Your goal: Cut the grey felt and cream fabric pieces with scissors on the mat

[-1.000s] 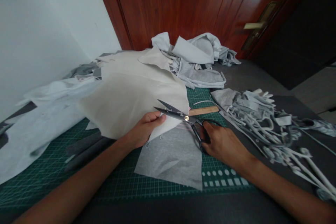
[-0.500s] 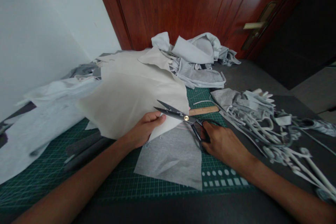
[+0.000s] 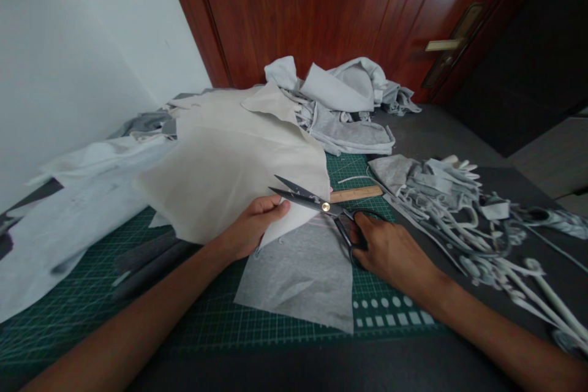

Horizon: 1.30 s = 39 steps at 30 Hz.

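Observation:
A large piece of cream fabric (image 3: 229,153) spreads over the middle of the table, its near edge pinched by my left hand (image 3: 250,223) between thumb and fingers. Closed around the handles of black scissors (image 3: 325,206) is my right hand (image 3: 386,245). The scissor blades are slightly apart and point left, over the cream fabric and close to my left thumb. Beneath and nearer to me lies a grey fabric piece (image 3: 298,282), flat on the green cutting mat (image 3: 202,312). A wooden ruler (image 3: 358,193) sits just beyond the scissor handles, partly covered.
Grey fabric strips and scraps (image 3: 441,196) lie heaped on the right. Crumpled light grey cloth (image 3: 344,92) is piled at the back, before a reddish wooden door (image 3: 312,12). White fabric (image 3: 82,214) and dark grey rolled pieces (image 3: 147,257) lie on the left.

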### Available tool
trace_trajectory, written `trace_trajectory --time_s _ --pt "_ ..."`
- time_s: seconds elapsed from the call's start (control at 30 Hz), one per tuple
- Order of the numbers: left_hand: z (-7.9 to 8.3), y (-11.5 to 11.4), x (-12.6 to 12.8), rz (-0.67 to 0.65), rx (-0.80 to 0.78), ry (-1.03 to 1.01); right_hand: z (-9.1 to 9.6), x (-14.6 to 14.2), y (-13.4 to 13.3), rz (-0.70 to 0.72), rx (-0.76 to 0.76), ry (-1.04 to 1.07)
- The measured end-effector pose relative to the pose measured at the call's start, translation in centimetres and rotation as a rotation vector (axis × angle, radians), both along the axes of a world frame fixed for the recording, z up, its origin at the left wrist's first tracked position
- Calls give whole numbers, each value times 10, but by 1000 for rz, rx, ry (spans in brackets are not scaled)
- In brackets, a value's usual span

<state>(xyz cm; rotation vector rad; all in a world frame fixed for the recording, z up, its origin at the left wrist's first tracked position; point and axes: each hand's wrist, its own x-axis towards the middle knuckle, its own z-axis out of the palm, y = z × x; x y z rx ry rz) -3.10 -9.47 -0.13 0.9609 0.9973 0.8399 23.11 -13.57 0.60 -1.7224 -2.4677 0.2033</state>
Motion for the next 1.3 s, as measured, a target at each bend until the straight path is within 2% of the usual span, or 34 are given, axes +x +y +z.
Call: trace_trajectory --time_s 0.63,0.87,1.07,1.2,1.3 --pt "-2 1 0 -30 -5 -34 -1 2 3 9 -7 10" --pt "3 -1 5 47 -2 -41 -8 5 6 22 36 114" --pt "1 -1 6 84 4 -31 -12 3 7 35 70 171" --pt "2 -1 7 100 4 -13 -11 3 7 27 62 202" --pt "4 -1 7 108 -5 -20 -12 6 10 18 25 306"
